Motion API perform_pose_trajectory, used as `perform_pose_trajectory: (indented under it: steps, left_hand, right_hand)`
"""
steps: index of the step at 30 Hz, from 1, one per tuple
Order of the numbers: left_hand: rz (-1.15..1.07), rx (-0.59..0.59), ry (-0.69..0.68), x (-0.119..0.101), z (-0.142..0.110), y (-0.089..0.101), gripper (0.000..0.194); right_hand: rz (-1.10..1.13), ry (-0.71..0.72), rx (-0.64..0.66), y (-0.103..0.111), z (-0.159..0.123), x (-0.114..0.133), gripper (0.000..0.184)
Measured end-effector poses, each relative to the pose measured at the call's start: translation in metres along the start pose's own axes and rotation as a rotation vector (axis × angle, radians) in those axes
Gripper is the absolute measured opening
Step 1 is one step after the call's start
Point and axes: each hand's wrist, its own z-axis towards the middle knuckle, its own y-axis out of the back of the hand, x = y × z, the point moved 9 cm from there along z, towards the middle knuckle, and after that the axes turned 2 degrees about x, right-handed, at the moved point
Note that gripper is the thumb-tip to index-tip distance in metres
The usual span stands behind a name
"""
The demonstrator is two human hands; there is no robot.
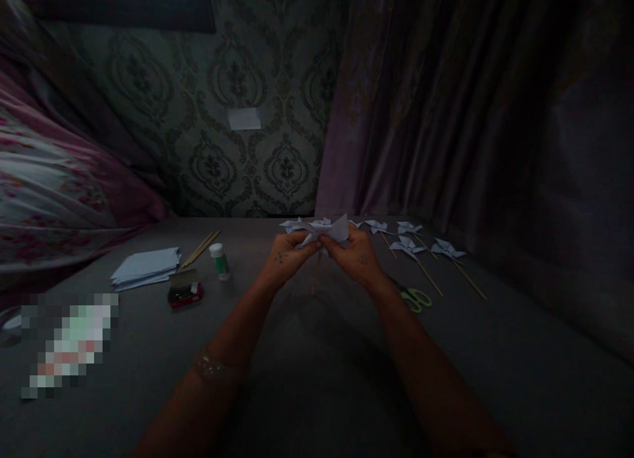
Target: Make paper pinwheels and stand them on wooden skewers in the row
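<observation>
From where I stand, one white paper pinwheel (337, 229) is up in the middle, above the gray counter (307, 385), held by two hands. The fingers of the left hand (288, 256) and the right hand (362, 256) are clamped on its paper, thumbs nearly meeting at the center; one thin stick (314, 285) hangs below it, its top lost behind the hands.

Along the far side and to the right I count seven finished pinwheels (406, 247), though the ones straight behind the hands are partly covered and one shows just a tip. Near the right forearm lies one pair of green-handled scissors (417, 300), its blades mostly behind that arm.

To the left there is one stack of white paper (146, 267), sheets too dim to count, a few loose sticks (201, 249) overlapping, one glue stick (220, 262) standing upright, and one red box (186, 294), lid raised, its contents dark. Nearer left, one item (74, 345) is blurred into squares, so I can't make it out.
</observation>
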Motion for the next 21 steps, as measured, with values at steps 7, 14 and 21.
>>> perform_pose_trajectory:
  steps: [7, 14, 21]
  left_hand:
    - [-0.032, 0.005, -0.025, 0.0, -0.001, 0.001, 0.033]
    - [-0.027, 0.003, -0.045, 0.005, 0.0, 0.002, 0.029]
    - [0.008, -0.005, -0.103, 0.0, -0.002, 0.004, 0.027]
  right_hand:
    - [-0.118, 0.082, 0.042, -0.003, -0.002, 0.008, 0.008]
    - [-0.135, 0.112, 0.069, -0.004, -0.006, 0.012, 0.013]
    - [-0.173, 0.126, 0.068, -0.005, -0.008, 0.011, 0.011]
